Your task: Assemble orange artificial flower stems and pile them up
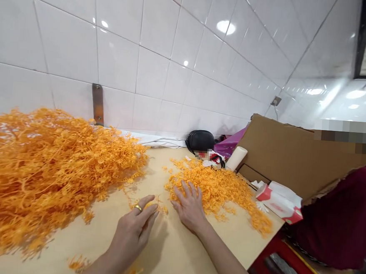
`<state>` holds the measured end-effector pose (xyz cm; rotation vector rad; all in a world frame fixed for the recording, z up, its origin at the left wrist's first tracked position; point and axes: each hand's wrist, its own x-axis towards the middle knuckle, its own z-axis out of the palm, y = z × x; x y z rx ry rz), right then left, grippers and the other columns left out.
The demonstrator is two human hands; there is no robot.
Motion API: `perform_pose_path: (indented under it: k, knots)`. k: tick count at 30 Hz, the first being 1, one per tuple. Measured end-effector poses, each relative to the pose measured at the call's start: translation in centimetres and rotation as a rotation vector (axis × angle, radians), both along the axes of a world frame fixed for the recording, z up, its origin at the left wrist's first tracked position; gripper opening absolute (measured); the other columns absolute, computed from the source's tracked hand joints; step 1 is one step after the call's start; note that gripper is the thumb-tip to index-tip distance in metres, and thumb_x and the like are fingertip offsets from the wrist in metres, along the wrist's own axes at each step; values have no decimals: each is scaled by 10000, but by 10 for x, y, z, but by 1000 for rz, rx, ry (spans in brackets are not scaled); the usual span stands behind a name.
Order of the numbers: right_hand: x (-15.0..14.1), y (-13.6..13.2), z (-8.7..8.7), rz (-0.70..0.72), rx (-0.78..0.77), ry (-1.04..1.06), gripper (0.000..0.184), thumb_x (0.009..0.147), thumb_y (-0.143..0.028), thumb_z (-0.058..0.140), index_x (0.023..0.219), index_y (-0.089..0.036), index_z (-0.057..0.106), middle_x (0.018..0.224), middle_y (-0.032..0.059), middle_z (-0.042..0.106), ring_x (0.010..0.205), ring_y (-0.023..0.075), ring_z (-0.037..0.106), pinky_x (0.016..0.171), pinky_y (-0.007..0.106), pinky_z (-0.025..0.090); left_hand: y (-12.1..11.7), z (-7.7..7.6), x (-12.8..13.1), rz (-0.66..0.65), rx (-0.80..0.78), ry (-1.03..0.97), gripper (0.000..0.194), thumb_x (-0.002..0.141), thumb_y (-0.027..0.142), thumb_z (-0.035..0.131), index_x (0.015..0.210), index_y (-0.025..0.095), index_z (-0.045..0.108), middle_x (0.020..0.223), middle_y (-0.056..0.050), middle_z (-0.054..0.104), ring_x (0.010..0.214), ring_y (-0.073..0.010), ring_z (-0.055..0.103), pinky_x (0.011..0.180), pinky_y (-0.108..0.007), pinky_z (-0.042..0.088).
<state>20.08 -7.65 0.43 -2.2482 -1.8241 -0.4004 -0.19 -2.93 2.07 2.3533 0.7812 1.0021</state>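
Left hand (135, 226) at orange sprig (164, 210), can't tell if pinched; right hand (190, 207) spread, released
Sprig at left fingertips, orange heap (218, 187) by right fingers; probably light, springy, fragile, best pinched by stem

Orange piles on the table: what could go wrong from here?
The small orange pile reaches near the right edge of the table, so a sweep of the right hand might push pieces off. The tissue pack sits at that edge and could be knocked down. The big orange pile sprawls toward the left hand, so sprigs might get mixed between piles.
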Motion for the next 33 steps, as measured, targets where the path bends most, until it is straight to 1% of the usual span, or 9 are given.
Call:
perform_pose_path:
  k: [6,11,14,17,20,23,27,29,33]
  knots:
    - [37,27,-8,-139,-59,14,422,862,-416,250,1239,-307,402,1368,50,286,1248,296,171,958,525,70,39,30,-25,316,11,441,357,811,420,302,656,196,534,648,-56,585,556,-180,522,484,-243,295]
    - [41,49,5,-306,-9,-40,412,815,-383,402,1184,-213,469,1322,141,331,1213,352,205,919,541,116,62,26,-37,396,-132,590,421,773,494,315,505,185,412,530,-48,515,477,-162,450,455,-228,194]
    - [20,50,15,-273,131,-72,379,794,-312,452,1151,-189,492,1282,147,368,1171,337,256,903,486,184,60,16,-33,324,-206,527,440,742,524,358,473,180,414,493,-31,489,463,-139,417,464,-231,183]
    - [-5,46,25,-109,218,45,275,823,-290,395,1006,-186,572,1103,124,508,1025,277,390,825,402,281,58,8,-28,301,-259,422,382,682,506,465,487,178,448,498,-16,489,477,-129,406,470,-232,187]
    - [-26,44,30,135,93,309,284,834,-339,369,864,-183,604,877,79,586,862,217,472,752,338,325,59,2,-26,292,-308,356,311,659,453,509,523,173,494,522,-9,500,494,-123,404,475,-231,198]
    - [-40,45,25,368,-131,489,285,766,-398,472,917,-188,590,845,50,588,805,185,493,708,293,343,63,-2,-28,249,-339,304,260,685,373,488,529,167,505,520,2,488,503,-113,398,483,-227,210]
    - [-51,51,18,406,-190,482,147,677,-308,563,752,-184,585,788,29,562,794,174,467,691,279,329,67,-4,-27,184,-393,192,272,712,217,415,447,161,412,461,26,384,486,-95,349,487,-224,213]
    - [-53,55,18,388,-156,589,81,678,-253,543,655,-175,544,703,7,543,725,153,465,653,265,330,66,-3,-24,109,-517,54,243,708,189,417,467,161,419,457,38,354,472,-85,332,481,-216,225]
    - [-55,62,21,438,-60,1003,92,709,-245,494,659,-168,503,613,-32,502,584,108,450,561,232,342,60,-3,-19,-44,-1004,-283,107,663,243,551,734,164,545,544,36,465,471,-71,407,479,-197,295]
